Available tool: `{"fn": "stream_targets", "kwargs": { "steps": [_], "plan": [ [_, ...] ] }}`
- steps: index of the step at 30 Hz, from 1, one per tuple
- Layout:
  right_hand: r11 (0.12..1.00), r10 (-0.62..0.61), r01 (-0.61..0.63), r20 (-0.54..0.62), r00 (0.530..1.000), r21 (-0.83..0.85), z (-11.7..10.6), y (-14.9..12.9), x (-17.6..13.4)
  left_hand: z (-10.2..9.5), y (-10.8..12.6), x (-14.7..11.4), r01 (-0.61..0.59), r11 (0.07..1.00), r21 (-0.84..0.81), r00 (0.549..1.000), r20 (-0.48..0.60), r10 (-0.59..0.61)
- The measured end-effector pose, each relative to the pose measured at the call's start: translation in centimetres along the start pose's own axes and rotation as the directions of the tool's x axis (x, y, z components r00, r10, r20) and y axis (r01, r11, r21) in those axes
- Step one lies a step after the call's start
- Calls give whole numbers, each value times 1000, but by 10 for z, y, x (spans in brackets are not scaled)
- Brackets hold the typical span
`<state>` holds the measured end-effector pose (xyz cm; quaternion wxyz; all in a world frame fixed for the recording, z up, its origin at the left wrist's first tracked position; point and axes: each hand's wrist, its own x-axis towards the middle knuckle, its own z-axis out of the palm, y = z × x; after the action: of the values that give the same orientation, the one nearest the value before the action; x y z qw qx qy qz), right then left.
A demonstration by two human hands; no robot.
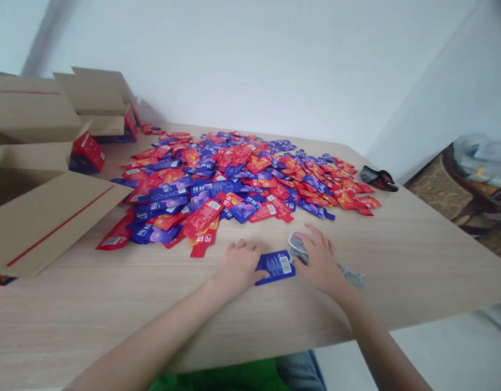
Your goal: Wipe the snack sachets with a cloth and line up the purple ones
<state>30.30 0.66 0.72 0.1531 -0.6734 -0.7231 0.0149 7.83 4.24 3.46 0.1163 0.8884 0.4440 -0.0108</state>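
A blue sachet point(275, 266) with a white barcode label lies flat near the front of the table. My left hand point(241, 264) is closed on its left end, the thumb along the lower edge. At the sachet's right end my right hand point(319, 259) grips a bunched grey cloth point(298, 247) with a white edge. Part of the cloth is hidden under the palm, and a crumpled grey end shows beyond the wrist. Behind both hands spreads a large heap of red and blue sachets point(234, 174), overlapping one another.
Open cardboard boxes point(58, 217) stand along the left side, flaps spread over the table point(185, 320). A dark object point(379, 178), its kind unclear, lies near the right back edge. A white wall point(267, 65) rises behind. Off the right edge is a chair-like frame point(470, 184) with plastic bags.
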Motion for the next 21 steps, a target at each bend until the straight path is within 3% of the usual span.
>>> {"fn": "stream_targets", "kwargs": {
  "steps": [2,4,7,10,13,16,21],
  "plan": [
    [988,-125,115,94,988,102,-10,-13,6,5,-6,12,-58,997,-59,998,29,60],
    [963,-242,199,255,936,184,-17,-23,14,9,-14,20,-86,990,-114,992,82,96],
    [954,-282,217,377,882,206,-12,-29,35,4,-27,30,-104,974,-200,983,127,130],
    [937,-299,205,342,891,283,-2,-26,72,-15,-46,47,-124,975,-187,990,44,134],
    [905,-363,275,250,898,325,-3,-22,131,-43,-73,83,-67,997,-23,992,-112,65],
    [925,-375,352,197,906,141,-14,-20,210,-77,-105,138,33,997,67,973,-232,-17],
    [957,-282,286,79,956,-52,-19,-29,346,-132,-159,235,181,977,109,909,-397,-124]
  ]
}}
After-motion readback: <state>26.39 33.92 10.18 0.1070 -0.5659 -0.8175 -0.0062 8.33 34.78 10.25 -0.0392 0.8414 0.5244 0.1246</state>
